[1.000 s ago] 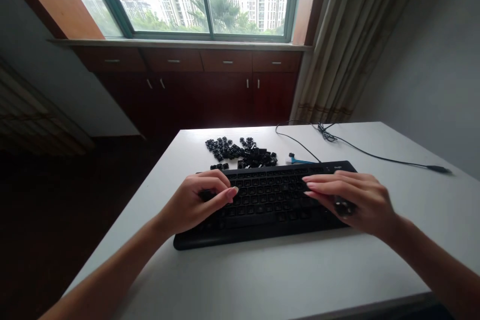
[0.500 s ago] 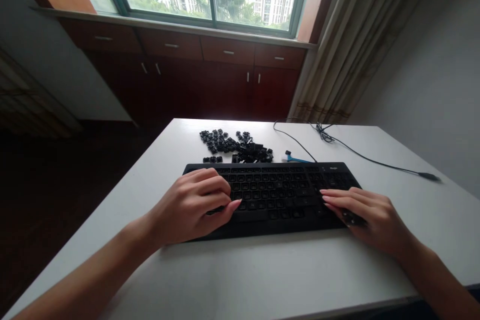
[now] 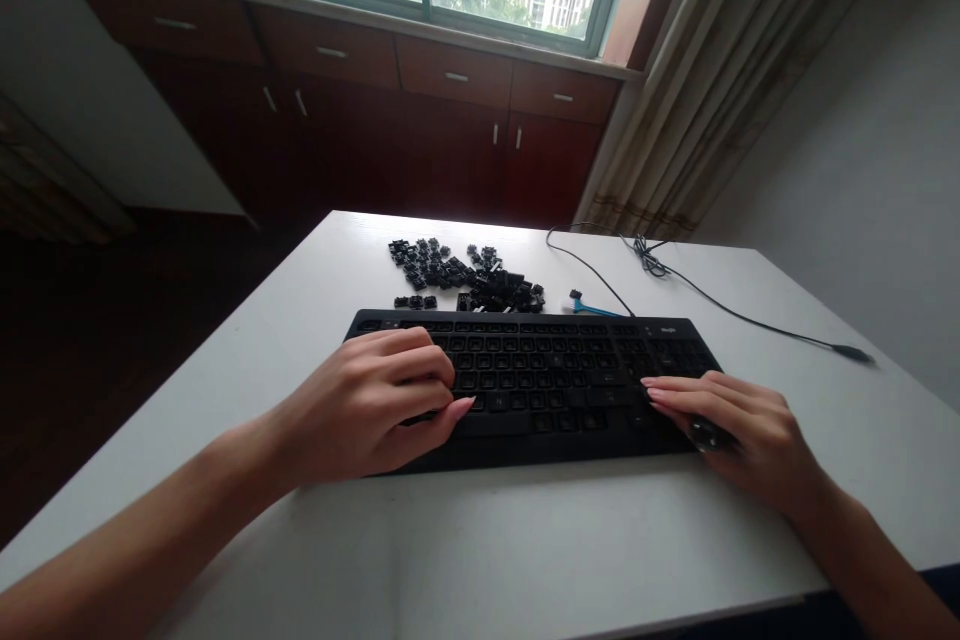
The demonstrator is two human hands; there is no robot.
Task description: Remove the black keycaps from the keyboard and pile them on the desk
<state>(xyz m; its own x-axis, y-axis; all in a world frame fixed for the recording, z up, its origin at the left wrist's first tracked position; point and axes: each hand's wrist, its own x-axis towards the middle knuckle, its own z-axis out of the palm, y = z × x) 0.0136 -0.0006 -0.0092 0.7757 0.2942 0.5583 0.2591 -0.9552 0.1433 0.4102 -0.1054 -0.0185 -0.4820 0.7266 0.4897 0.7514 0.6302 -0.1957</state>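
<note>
From my end of the feed, I see the keyboard [image 3: 525, 390] lying flat on the white table [image 3: 525, 550], its long side across my view and both hands on or just over it. The left hand [image 3: 379, 405] covers its left part, fingers curled narrow and thumb stretched along the lower rows; I can't tell whether anything sits inside the curl. The right hand [image 3: 750, 435] is at the right part, fingers drawn close together with their tips at the keys, and it holds a small dark piece [image 3: 709, 434] tucked under them, too shadowed for me to name. Many squares on the keyboard show open frames, while some, such as the long bar near the front, have covers. Behind it I have a scattered heap of small black keys [image 3: 427, 265], with a short row of them apart at the near left. To the right of the heap, just behind the keyboard, lies a blue stick [image 3: 600, 310] with a pale end. A black cable [image 3: 739, 307] leaves the back edge, bunches up, and runs right to its plug [image 3: 853, 353].
</note>
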